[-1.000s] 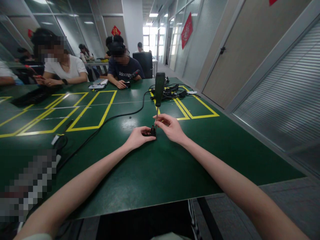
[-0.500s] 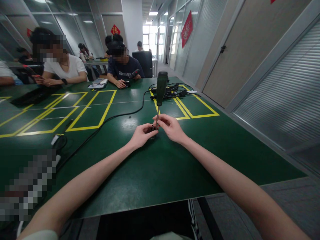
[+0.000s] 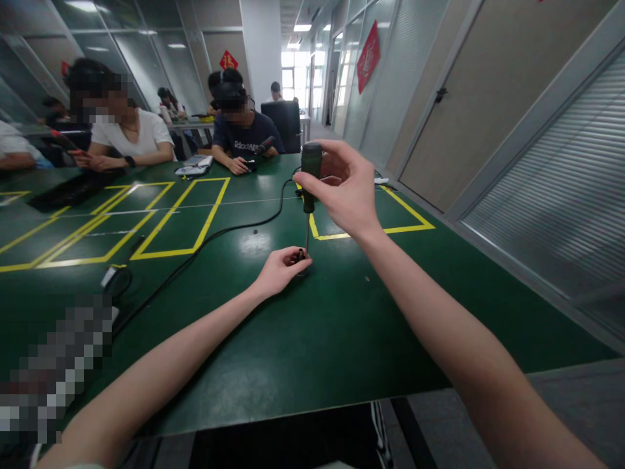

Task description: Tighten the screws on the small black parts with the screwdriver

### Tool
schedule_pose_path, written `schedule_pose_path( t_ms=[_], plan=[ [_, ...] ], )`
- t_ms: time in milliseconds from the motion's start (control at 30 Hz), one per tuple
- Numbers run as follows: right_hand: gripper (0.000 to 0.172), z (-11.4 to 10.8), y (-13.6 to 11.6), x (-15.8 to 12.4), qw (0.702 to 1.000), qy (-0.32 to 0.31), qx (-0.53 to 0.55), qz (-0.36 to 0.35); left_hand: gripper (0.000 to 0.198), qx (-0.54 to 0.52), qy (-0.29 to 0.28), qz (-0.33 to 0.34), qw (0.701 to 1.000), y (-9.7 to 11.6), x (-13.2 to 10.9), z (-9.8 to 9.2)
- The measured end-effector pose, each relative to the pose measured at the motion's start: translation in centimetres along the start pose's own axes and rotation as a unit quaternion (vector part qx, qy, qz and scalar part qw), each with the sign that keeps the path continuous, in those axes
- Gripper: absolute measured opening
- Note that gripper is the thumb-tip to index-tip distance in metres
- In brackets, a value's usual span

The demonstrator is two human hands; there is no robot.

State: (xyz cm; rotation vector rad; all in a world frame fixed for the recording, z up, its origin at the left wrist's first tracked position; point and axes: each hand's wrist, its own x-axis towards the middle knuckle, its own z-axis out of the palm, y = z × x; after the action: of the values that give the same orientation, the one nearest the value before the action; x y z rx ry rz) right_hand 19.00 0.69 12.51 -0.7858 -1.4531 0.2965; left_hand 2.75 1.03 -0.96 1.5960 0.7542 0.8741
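Gripping driver (image 3: 310, 198) by handle, nearly upright, with right hand (image 3: 349, 189); pinching black part (image 3: 299, 253) in left hand (image 3: 276, 272), on or just above table (image 3: 254, 365). Best to keep shaft (image 3: 307, 231) square, press lightly, turn slowly (mind left thumb, right beside shaft; can't tell if seated). Can read 福 on red sign (image 3: 228, 60); can't make out lettering on dark shirt (image 3: 247, 133).

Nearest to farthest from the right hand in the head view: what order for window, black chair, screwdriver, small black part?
1. Screwdriver, held in the right hand.
2. Small black part, below, in the left hand.
3. Black chair, beyond the table.
4. Window, farthest back.
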Motion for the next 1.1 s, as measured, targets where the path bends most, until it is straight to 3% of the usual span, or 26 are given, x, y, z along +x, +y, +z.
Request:
schedule_pose_path(
  t_ms=[67, 267, 400, 500, 667, 833, 1000, 1100],
  plan=[
    [0.049, 0.3, -0.2, 0.4, 1.0, -0.007, 0.008, -0.001, 0.03, 0.001, -0.003, 0.0, 1.0, 0.0, 0.0, 0.0],
    [0.045, -1.0, -0.6, 0.1, 0.992, -0.11, 0.054, -0.025, 0.041, 0.006, -0.056, -0.003, 0.998, -0.4, 0.1, -1.3],
    [0.032, -1.9, -1.5, 0.3, 0.993, -0.056, -0.074, -0.076, 0.047, 0.026, -0.09, -0.011, 0.996, -0.5, 0.0, -2.6],
    [0.026, -2.4, -1.4, 0.7, 0.984, -0.017, -0.138, -0.112, 0.044, 0.064, -0.057, -0.006, 0.996, -0.5, -0.2, -3.1],
    [0.028, -2.6, -0.2, 1.3, 0.989, -0.055, -0.081, -0.108, 0.039, 0.125, -0.002, 0.012, 0.992, -0.5, -0.2, -3.3],
    [0.027, -2.4, 0.2, 1.3, 0.987, 0.001, -0.123, -0.108, 0.037, 0.129, -0.014, 0.017, 0.991, -0.5, -0.1, -3.4],
    [0.028, -2.4, 0.3, 1.5, 0.993, -0.021, -0.087, -0.079, 0.034, 0.149, -0.03, 0.023, 0.988, -0.5, 0.1, -3.2],
    [0.026, -2.5, 0.1, 1.5, 0.993, 0.012, -0.083, -0.085, 0.035, 0.151, -0.035, 0.022, 0.988, -0.7, 0.3, -3.1]
  ],
)
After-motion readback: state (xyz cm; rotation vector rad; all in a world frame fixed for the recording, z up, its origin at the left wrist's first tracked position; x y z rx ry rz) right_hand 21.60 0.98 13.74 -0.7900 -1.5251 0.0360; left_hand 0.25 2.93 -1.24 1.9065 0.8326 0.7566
